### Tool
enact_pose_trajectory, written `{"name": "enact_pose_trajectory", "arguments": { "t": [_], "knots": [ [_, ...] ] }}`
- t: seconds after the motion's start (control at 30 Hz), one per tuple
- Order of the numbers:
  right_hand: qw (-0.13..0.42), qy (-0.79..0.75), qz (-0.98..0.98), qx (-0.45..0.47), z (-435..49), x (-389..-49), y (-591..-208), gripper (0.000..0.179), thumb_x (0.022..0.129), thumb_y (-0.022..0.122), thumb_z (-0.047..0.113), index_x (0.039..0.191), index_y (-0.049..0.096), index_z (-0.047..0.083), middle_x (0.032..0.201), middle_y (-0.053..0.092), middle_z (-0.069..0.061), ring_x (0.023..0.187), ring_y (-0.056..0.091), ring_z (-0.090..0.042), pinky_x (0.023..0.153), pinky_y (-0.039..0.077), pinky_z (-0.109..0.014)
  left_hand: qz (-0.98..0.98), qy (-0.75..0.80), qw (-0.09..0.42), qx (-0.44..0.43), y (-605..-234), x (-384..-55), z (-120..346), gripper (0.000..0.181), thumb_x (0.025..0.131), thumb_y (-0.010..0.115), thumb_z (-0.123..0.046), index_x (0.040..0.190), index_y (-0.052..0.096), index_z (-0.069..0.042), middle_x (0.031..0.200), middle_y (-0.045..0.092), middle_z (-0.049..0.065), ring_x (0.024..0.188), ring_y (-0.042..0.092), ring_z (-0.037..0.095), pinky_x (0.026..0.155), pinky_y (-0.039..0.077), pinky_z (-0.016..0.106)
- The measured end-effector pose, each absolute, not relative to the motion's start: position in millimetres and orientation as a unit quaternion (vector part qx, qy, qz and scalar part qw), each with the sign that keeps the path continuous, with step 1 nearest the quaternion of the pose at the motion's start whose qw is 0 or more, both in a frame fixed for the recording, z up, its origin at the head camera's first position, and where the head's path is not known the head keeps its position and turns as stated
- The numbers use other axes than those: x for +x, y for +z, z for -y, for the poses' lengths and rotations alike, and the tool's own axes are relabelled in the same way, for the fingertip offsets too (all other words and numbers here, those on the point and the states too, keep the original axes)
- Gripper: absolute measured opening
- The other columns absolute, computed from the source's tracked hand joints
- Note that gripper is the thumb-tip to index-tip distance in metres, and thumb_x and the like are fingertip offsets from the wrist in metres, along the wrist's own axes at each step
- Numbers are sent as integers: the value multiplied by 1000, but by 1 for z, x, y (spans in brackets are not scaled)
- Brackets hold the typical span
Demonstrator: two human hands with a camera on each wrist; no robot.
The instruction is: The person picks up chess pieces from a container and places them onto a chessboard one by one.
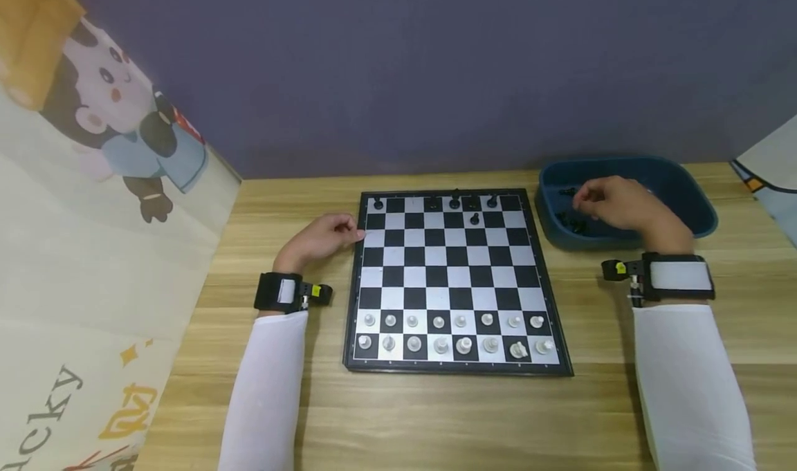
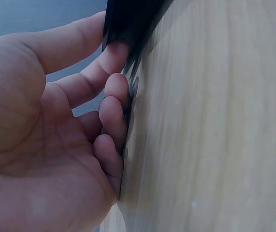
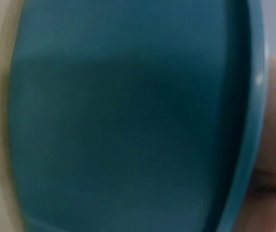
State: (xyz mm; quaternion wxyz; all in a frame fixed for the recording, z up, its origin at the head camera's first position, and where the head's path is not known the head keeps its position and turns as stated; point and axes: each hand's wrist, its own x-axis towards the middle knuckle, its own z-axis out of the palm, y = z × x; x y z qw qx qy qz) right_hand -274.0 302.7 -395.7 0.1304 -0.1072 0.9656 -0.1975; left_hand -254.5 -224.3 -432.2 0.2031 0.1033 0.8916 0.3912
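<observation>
My left hand (image 1: 324, 237) is at the left edge of a black-and-white chessboard (image 1: 405, 257), its thumb and forefinger pinching the dark rim in the left wrist view. Over a blue plastic bin (image 1: 705, 222) hangs my right hand (image 1: 623, 205), fingers bent down toward small black chess pieces (image 1: 578, 227) inside. One black piece (image 1: 566, 192) shows right at those fingertips; I cannot tell whether they hold anything. In the right wrist view the bin's wall (image 3: 118, 121) hides most of that hand. Along the board's far side stand a few black pieces (image 1: 475, 218).
White pieces (image 1: 463, 346) fill the two near rows of the board. Beneath everything is a wood-grain table (image 1: 461, 419), with a dark wall (image 1: 398, 77) rising behind it. A cartoon-printed panel (image 1: 93, 215) borders the left side.
</observation>
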Motion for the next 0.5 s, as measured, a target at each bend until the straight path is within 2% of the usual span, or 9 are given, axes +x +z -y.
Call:
{"name": "enact_pose_trajectory", "arguments": {
  "t": [0.17,0.4,0.5],
  "knots": [
    [165,-176,-965,-107,-307,-271,-398,25,104,54,21,112,66,0,110,68,-23,99,62,-37,81,49,-55,-893,388,200,106,-435,-256,225,26,103,60,-37,97,61,-12,92,57,5,86,51,24,80,45,37],
    [181,-172,-963,-98,-310,-272,-402,31,101,61,29,110,66,-1,100,67,-18,88,58,-30,70,45,-38,-891,394,200,104,-435,-256,224,26,103,61,-36,97,61,-11,92,56,5,85,50,24,79,43,37],
    [181,-174,-962,-103,-308,-273,-406,28,99,64,28,104,68,1,93,66,-12,82,56,-25,68,41,-35,-890,396,199,107,-435,-255,223,27,103,61,-36,97,61,-10,93,56,5,85,49,24,79,43,36]
  ]
}}
